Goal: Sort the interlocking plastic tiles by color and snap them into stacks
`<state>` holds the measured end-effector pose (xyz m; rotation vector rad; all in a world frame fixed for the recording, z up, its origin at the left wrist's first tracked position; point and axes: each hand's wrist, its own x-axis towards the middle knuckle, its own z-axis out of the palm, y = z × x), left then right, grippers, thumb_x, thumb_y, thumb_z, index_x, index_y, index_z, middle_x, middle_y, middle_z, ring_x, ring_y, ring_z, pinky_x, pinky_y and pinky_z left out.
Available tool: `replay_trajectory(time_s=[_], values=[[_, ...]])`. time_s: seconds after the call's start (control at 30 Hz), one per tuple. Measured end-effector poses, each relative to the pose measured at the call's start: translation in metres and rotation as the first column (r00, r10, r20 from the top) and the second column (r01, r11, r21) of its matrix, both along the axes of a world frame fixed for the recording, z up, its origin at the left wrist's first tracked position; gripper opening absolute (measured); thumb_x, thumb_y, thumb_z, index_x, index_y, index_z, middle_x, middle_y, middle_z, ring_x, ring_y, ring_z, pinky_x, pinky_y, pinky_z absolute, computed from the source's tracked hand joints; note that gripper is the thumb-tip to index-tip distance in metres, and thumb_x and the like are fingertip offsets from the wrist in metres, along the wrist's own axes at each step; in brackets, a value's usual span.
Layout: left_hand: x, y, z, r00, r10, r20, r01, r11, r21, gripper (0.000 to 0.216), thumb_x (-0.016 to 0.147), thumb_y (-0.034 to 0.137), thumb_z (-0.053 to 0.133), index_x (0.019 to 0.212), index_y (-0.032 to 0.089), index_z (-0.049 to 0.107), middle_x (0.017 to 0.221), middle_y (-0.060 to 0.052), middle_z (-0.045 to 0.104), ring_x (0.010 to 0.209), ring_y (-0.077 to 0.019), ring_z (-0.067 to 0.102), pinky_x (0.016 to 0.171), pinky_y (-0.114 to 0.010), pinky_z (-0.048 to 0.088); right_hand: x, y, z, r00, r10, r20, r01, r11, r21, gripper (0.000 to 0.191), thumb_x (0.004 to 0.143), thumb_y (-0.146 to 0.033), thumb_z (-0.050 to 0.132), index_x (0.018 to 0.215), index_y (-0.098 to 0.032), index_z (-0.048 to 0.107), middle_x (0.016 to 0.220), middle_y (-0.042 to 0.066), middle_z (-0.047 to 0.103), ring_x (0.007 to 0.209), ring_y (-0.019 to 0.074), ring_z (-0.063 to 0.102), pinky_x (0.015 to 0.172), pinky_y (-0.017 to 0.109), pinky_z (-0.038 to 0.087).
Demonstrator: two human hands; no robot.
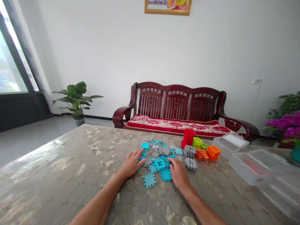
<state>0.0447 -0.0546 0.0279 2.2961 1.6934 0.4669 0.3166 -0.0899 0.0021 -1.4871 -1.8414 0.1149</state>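
A scatter of flat interlocking tiles, teal and grey, lies on the marbled table. My left hand rests palm down at the pile's left edge, fingers stretched over a teal tile. My right hand lies on the pile's right side, fingers curled onto the tiles beside a teal piece; what it grips, if anything, is hidden. One teal tile lies apart, between my wrists. Assembled blocks stand behind: red, green, orange and grey.
Clear plastic boxes and lids line the table's right side. Beyond the table stands a wooden bench with a red cushion. A potted plant is at the back left, purple flowers at the right.
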Motion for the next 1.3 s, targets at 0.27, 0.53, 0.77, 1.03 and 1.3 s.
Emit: replay_trajectory(time_s=[0.27,0.53,0.77,1.03,1.3], values=[[-0.001,-0.018,0.013,0.966,-0.213,-0.146,0.177,0.958,-0.225,0.145,0.042,0.075,0.077,0.157,0.022,0.007,0.164,-0.021,0.007,0.149,-0.0427,0.001,0.119,-0.060,0.009,0.005,0.004,-0.006,0.989,0.032,-0.143,-0.028,0.999,0.029,0.037,0.087,-0.025,0.041,0.112,-0.018,0.067,0.116,0.010,0.068,0.114,0.0244,0.059,0.104,0.043,0.042],[0.022,-0.027,0.001,0.994,-0.057,-0.098,0.049,0.996,-0.079,0.127,0.051,0.071,0.076,0.156,0.026,0.020,0.163,-0.020,0.018,0.150,-0.0389,0.015,0.119,-0.059,0.013,0.004,0.006,-0.010,0.985,0.092,-0.149,-0.094,0.996,-0.005,0.035,0.090,-0.031,0.042,0.108,-0.019,0.070,0.117,0.010,0.068,0.115,0.0252,0.059,0.103,0.044,0.044],[-0.003,-0.001,-0.004,0.980,0.016,0.199,-0.042,0.991,0.128,0.059,0.093,0.053,0.039,0.144,0.023,0.045,0.147,-0.009,0.051,0.136,-0.0225,0.046,0.115,-0.039,0.033,0.005,0.000,0.004,0.994,0.096,-0.053,-0.093,0.994,0.048,0.032,0.092,-0.031,0.046,0.113,-0.023,0.069,0.121,0.007,0.067,0.116,0.0244,0.058,0.105,0.044,0.042],[-0.022,0.014,-0.008,0.964,0.267,0.019,-0.266,0.952,0.153,0.039,0.089,0.036,0.050,0.124,0.024,0.063,0.138,-0.009,0.059,0.130,-0.0269,0.050,0.111,-0.043,0.036,-0.025,0.041,0.045,0.951,0.203,0.235,-0.189,0.979,-0.078,0.048,0.088,-0.027,0.055,0.136,-0.023,0.057,0.143,0.004,0.055,0.135,0.0274,0.041,0.114,0.045,0.031],[-0.020,0.014,-0.012,0.966,0.257,-0.005,-0.252,0.950,0.184,0.036,0.089,0.037,0.052,0.120,0.027,0.066,0.137,-0.007,0.059,0.130,-0.0267,0.050,0.110,-0.043,0.036,-0.040,0.054,0.042,0.902,0.272,0.334,-0.241,0.962,-0.132,0.031,0.091,-0.026,0.055,0.119,-0.028,0.068,0.121,0.003,0.070,0.127,0.0258,0.050,0.108,0.044,0.036]])
